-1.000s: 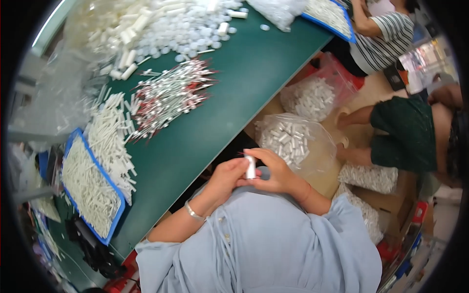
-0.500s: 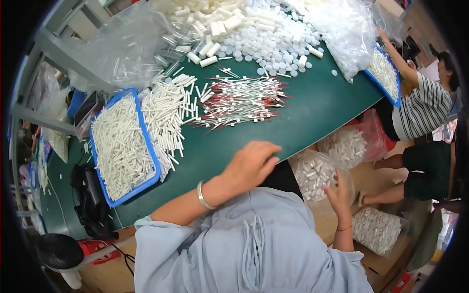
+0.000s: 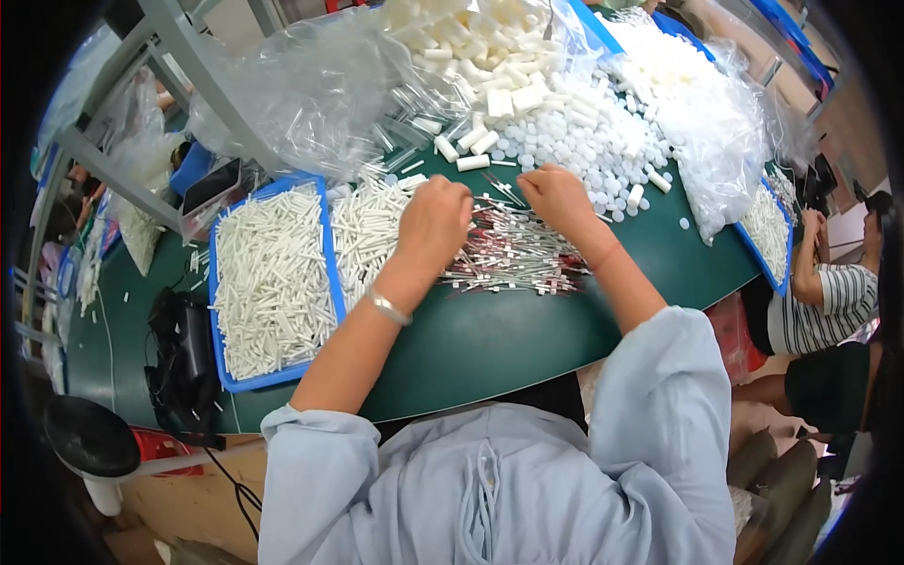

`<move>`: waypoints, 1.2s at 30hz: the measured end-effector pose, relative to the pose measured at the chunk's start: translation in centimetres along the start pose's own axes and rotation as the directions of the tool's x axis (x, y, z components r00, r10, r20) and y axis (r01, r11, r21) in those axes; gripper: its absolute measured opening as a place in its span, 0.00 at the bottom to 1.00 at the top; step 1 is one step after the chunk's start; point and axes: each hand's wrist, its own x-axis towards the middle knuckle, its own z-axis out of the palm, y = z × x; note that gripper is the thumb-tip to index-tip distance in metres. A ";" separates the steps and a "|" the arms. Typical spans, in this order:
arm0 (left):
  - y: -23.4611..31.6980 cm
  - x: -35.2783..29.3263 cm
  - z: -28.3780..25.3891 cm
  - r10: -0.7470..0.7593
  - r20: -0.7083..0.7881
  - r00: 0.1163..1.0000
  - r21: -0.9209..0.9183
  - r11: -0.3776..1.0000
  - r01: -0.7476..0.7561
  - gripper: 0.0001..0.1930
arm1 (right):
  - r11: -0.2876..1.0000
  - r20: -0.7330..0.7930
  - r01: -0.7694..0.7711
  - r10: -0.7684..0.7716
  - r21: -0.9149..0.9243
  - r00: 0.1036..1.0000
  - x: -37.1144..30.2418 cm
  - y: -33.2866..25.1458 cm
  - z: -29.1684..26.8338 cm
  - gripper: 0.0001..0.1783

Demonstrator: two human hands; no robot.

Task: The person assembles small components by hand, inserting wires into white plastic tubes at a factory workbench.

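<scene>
Both of my hands are over the green table (image 3: 414, 377), at the far edge of a pile of thin red-and-white sticks (image 3: 527, 259). My left hand (image 3: 435, 224) is closed with curled fingers, between that pile and loose white tubes (image 3: 363, 226); what it holds, if anything, is hidden. To its right, my right hand (image 3: 560, 200) has its thumb and fingers pressed together beside a few thin sticks (image 3: 501, 188). I cannot make out what is in its fingertips. A blue tray (image 3: 331, 254) full of short white tubes stands left of my left hand.
White cylinders (image 3: 473, 162) and translucent discs (image 3: 603, 151) are heaped at the back, between clear plastic bags (image 3: 311, 85). A grey metal frame (image 3: 207, 89) rises at the left. Black gear with cables (image 3: 193, 348) lies near the left edge. At right sits a person in striped clothing (image 3: 843, 301).
My right hand has come up from beside the bag of white pieces below the table to the stick pile. My left hand has moved forward from the table's front edge. The view has shifted.
</scene>
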 end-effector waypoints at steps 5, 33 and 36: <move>-6.5 1.6 2.1 -0.055 0.068 0.996 0.283 0.959 0.033 0.01 | 0.992 0.184 -0.003 0.026 -0.125 0.983 1.9 -0.4 3.5 0.10; 3.1 0.5 1.9 -0.357 0.282 0.890 -0.777 0.460 0.431 0.10 | -0.063 0.238 -0.229 0.240 0.971 0.941 -1.0 -3.2 -2.3 0.12; 2.8 -0.2 1.7 -0.360 0.267 0.894 -0.745 0.511 0.428 0.10 | -0.084 0.269 -0.257 0.201 0.963 0.942 -0.9 -3.6 -1.6 0.13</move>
